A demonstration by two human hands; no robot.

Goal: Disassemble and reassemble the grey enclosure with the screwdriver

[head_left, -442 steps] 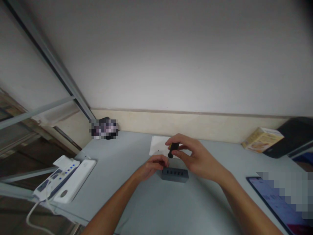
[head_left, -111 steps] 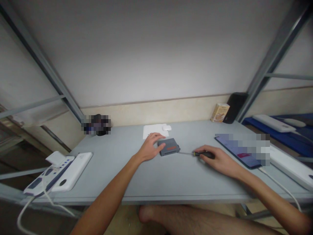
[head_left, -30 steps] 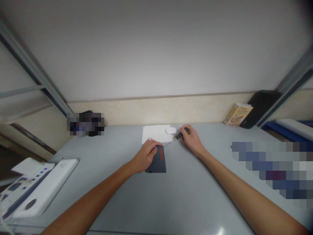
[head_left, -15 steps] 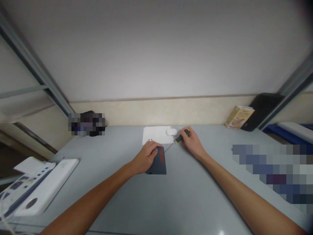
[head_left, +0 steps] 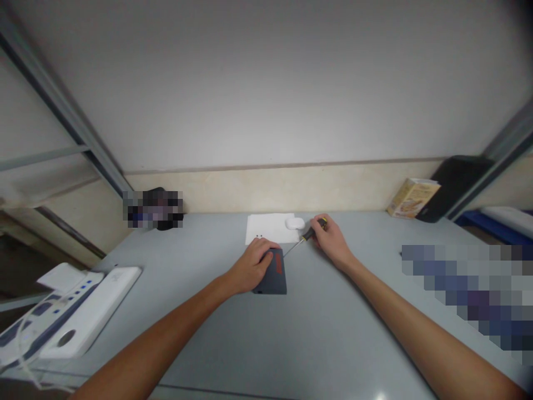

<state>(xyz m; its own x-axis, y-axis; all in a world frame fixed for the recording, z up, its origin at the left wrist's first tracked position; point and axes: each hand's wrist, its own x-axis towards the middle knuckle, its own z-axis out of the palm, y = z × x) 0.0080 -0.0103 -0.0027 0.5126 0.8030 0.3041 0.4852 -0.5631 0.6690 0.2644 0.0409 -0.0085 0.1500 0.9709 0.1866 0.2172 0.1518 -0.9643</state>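
My left hand (head_left: pixel 255 264) is closed over the left part of a dark grey, box-shaped item (head_left: pixel 275 281) with an orange-red strip on top, gripping it on the table. What kind of item it is, I cannot make out. In my right hand (head_left: pixel 331 240) is a screwdriver (head_left: pixel 308 233) with a black and yellow handle, held in closed fingers. Its thin metal shaft slants down to the left, and the tip meets or lies close beside the item's right side. Behind both hands lies a white sheet (head_left: pixel 270 225) with a white rounded case (head_left: pixel 295 223) on its right end.
At the left are a white power strip (head_left: pixel 54 311) with a cable and a long white device (head_left: pixel 100 311). A yellow box (head_left: pixel 413 199) and a black panel (head_left: pixel 456 189) lean at the back right. Blurred items sit at the back left and right edge.
The whole view has shifted slightly, so everything appears a little further right. Both hands keep their grips, and the screwdriver tip stays by the item's right side.
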